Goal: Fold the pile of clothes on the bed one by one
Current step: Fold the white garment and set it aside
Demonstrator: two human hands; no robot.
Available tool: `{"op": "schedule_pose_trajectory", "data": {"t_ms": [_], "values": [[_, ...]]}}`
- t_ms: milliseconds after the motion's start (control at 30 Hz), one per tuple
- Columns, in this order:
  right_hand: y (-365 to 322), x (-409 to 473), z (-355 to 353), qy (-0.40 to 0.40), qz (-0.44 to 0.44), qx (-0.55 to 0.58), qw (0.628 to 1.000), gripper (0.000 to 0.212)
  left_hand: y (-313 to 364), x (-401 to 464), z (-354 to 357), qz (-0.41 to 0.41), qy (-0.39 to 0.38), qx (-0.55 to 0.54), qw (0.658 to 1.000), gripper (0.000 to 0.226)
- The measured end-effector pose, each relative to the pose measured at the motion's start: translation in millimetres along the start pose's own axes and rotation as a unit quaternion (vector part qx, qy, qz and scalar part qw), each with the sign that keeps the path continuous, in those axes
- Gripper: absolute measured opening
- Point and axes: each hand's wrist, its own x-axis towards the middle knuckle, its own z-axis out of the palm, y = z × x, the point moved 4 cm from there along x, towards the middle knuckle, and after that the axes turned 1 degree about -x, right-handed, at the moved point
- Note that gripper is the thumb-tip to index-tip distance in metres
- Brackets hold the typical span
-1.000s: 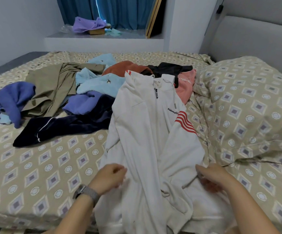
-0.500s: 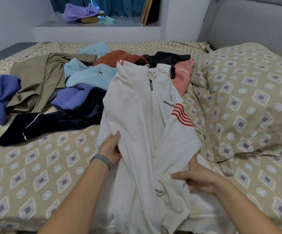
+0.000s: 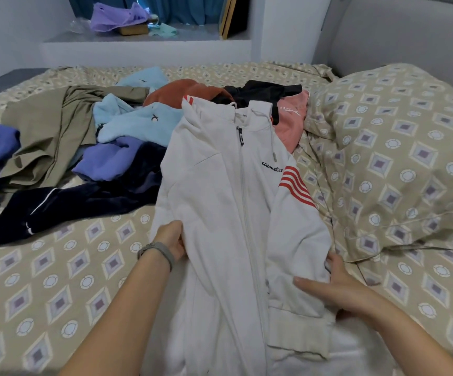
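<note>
The white jacket (image 3: 219, 213) is a soft, matt knit cloth with ribbed cuffs (its zip pull (image 3: 240, 137) looks like dark plastic or metal, too small to tell). The navy garment (image 3: 84, 204) has a velvety pile with a faint sheen. The olive garment (image 3: 49, 137) is thin, creased woven cloth. The bed (image 3: 70, 280) and the pillow (image 3: 399, 164) wear smooth printed cotton-like fabric. The wristband (image 3: 157, 251) looks like fine mesh.
</note>
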Motion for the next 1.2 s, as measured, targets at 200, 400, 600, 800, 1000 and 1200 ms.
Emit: {"op": "schedule_pose_trajectory", "data": {"t_ms": [200, 400, 600, 800, 1000, 1200], "values": [[24, -27, 14, -0.028, 0.02, -0.074, 0.997, 0.096, -8, -4, 1, -0.043, -0.045, 0.039, 0.997, 0.025], [37, -45, 1, -0.256, 0.044, -0.082, 0.962, 0.121, -11, -5, 1, 0.058, -0.054, 0.165, 0.983, 0.053], [24, -36, -9, -0.145, 0.027, -0.088, 0.985, 0.055, -11, -3, 4, 0.074, -0.102, 0.001, 0.992, 0.031], [-6, 39, -23, 0.063, 0.075, 0.23, 0.968, 0.05, -10, 2, 0, -0.06, -0.098, -0.222, 0.968, 0.042], [-22, 86, -28, 0.147, 0.001, 0.319, 0.936, 0.075, 4, 21, -1, 0.055, -0.054, -0.226, 0.971, 0.037], [-28, 90, -21, 0.138, -0.029, 0.303, 0.943, 0.042, 45, 38, -18, 0.173, -0.068, -0.145, 0.972, 0.021]]}}
